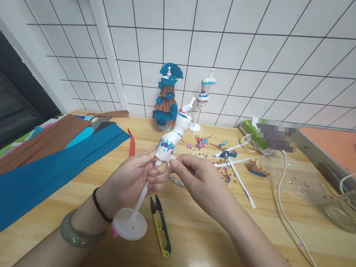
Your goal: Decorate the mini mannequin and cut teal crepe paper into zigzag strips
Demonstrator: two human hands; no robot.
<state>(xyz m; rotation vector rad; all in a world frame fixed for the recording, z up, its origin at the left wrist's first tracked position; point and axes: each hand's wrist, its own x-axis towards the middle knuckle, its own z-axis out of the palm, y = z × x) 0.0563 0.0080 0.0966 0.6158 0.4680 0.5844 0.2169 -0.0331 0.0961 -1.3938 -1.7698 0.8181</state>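
White mannequin [173,135] tilted over the wooden table [205,243].
Blue paper [42,176] borders the left, a white cord [279,187] the right; wood shows between, around the snips [161,228]. The left hand [132,178] clasps the mannequin's stand; the right hand [202,183] pinches beside its hem, on what I cannot tell.

Wooden table [199,231], thread snips [158,228], paper scraps [201,141]
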